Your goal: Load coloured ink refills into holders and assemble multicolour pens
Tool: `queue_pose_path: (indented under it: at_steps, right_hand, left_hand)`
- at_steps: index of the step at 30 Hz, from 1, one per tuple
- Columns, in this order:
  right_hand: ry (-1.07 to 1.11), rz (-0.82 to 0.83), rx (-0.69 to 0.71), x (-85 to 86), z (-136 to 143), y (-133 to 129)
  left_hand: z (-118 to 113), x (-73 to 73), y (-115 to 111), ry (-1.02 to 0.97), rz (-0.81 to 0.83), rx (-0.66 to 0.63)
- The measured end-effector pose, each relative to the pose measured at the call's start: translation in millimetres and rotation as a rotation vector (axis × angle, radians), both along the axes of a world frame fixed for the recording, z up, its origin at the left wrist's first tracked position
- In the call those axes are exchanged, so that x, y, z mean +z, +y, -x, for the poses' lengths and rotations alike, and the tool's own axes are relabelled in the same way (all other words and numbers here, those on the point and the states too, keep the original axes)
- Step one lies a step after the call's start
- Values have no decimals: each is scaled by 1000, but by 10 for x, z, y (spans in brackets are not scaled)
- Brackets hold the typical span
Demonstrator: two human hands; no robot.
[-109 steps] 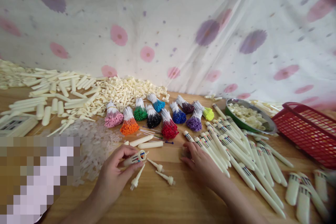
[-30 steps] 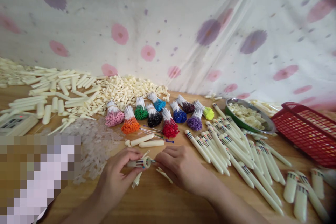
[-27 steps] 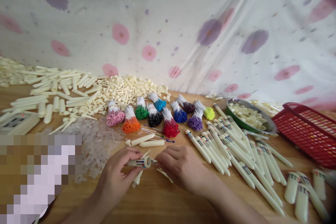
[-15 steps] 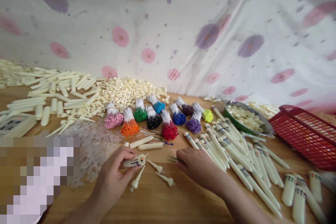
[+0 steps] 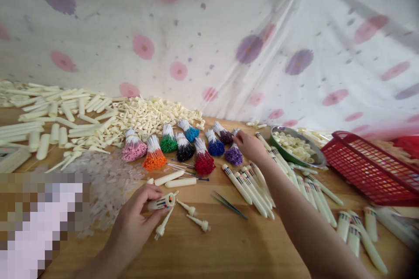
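My left hand [image 5: 135, 222] holds a short cream pen barrel part [image 5: 163, 202] between thumb and fingers, its open end facing right and coloured sliders showing in its slots. My right hand [image 5: 247, 143] reaches to the back, fingertips pinched at the white upper ends of a bundle of purple pen refills [image 5: 233, 155]; how many they grip is hidden. A pair of tweezers [image 5: 229, 205] lies on the table between the hands. Cone-shaped cream parts [image 5: 199, 222] lie just right of my left hand. Bundles of red refills [image 5: 204, 161] and blue refills [image 5: 215, 144] stand left of the purple ones.
Finished-looking multicolour pens [image 5: 252, 194] lie under and beside my right forearm. A green-sided metal bowl [image 5: 273, 141] of cream parts and a red plastic basket [image 5: 373, 165] stand to the right. Clear plastic pieces [image 5: 104, 187] and heaped cream parts [image 5: 153, 115] lie to the left.
My right hand has let go of the tweezers, leaving them on the table, and moved up and back to the purple refills. My left hand still holds the barrel part. The view has shifted slightly.
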State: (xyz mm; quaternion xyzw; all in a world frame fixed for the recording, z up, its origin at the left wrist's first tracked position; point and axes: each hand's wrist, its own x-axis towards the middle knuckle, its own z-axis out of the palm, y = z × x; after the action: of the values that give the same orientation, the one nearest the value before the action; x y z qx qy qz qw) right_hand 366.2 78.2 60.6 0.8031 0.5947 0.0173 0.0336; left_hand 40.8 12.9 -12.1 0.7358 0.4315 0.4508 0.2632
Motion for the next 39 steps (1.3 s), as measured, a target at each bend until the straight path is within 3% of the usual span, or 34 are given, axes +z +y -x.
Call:
queue_pose_path:
  at_steps: [5, 11, 16, 20, 21, 22, 24, 26, 30, 39]
  right_hand:
    - [-10, 76, 11, -67, -138, 415]
    - [86, 110, 29, -106, -167, 366]
    - [306, 123, 64, 11, -257, 143]
    - [480, 64, 154, 180, -87, -317]
    - [561, 58, 211, 208, 14, -459]
    - [795, 69, 327, 223, 133, -596]
    - [1155, 262, 505, 211, 392, -825]
    - [1298, 376, 555, 161, 621, -961]
    - [1353, 418, 604, 74, 831, -999]
    - [1373, 451, 664, 89, 736, -958]
  left_hand:
    - [20, 9, 3, -18, 28, -7]
    - [48, -6, 20, 14, 26, -21]
    - [22, 39, 4, -24, 6, -30]
    - [15, 52, 3, -20, -27, -20]
    - [18, 52, 5, -17, -41, -20]
    - [23, 52, 7, -13, -57, -22]
    - [33, 58, 9, 11, -95, -34]
    - [40, 75, 8, 42, -129, -55]
    - [34, 128, -4, 65, -163, -91]
    - [40, 129, -8, 83, -163, -99]
